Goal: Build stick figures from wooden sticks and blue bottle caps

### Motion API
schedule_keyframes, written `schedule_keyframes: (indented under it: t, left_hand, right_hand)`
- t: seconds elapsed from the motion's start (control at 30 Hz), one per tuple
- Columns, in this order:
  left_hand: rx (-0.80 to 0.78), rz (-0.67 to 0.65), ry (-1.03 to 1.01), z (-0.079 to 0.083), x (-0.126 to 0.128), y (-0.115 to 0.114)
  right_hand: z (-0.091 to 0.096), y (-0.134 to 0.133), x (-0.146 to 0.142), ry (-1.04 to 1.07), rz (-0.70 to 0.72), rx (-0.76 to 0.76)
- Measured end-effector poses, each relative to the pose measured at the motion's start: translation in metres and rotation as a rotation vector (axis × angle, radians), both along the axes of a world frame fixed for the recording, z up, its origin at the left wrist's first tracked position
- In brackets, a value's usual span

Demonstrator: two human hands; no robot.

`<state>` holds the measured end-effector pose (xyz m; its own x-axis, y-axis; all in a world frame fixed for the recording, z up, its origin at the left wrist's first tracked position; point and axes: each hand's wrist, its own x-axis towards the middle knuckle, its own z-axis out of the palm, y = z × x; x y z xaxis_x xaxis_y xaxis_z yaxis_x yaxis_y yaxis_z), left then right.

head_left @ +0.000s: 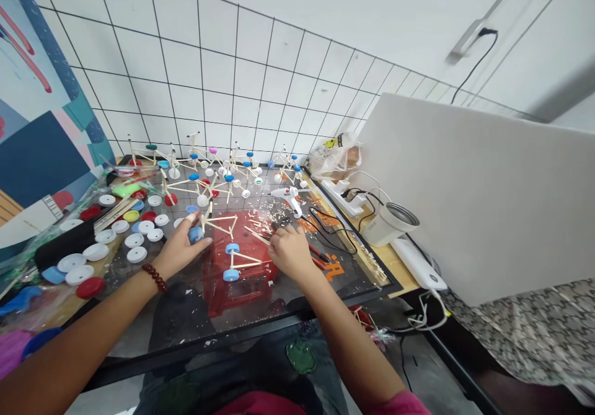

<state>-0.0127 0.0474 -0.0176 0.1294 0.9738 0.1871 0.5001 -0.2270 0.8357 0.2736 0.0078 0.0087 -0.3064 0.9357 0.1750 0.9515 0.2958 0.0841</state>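
My left hand [182, 246] pinches a blue bottle cap [195, 234] that belongs to a stick-and-cap frame [232, 255] lying on the glass tabletop [242, 316]. The frame is made of thin wooden sticks with two more blue caps near its lower end. My right hand [289, 251] rests closed on the glass just right of the frame, fingers curled over small wooden sticks [260, 232]; what it grips is hidden. A beaded bracelet [155, 277] circles my left wrist.
Finished stick-and-cap models [218, 173] crowd the back of the table. Loose white, red and blue caps [116, 235] lie at the left. A white glue gun [290, 197], a power strip [346, 197], a white cup [388, 223] and a white board [478, 198] stand at the right.
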Motion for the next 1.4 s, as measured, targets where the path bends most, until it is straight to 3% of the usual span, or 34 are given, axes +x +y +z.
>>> schedule_keyframes:
  t: [0.33, 0.6, 0.9, 1.07, 1.23, 1.4]
  left_hand:
    - [0.025, 0.003, 0.065, -0.008, -0.004, 0.005]
    - [0.036, -0.007, 0.056, -0.011, -0.004, 0.007]
    - [0.039, 0.001, 0.081, -0.008, -0.003, 0.004]
    - [0.047, -0.007, 0.062, -0.012, -0.005, 0.006]
    - [0.028, -0.006, 0.088, -0.010, -0.005, 0.005]
    - [0.038, -0.002, 0.097, -0.008, -0.004, 0.003]
  right_hand:
    - [0.009, 0.001, -0.002, -0.038, -0.070, -0.049]
    - [0.019, 0.008, -0.015, -0.154, 0.077, -0.190]
    - [0.035, 0.011, -0.028, -0.209, -0.013, -0.376]
    - [0.037, 0.003, -0.029, -0.183, -0.047, -0.399]
    - [0.043, -0.001, -0.021, -0.154, -0.094, -0.429]
    - [0.069, -0.001, 0.013, -0.118, -0.198, -0.416]
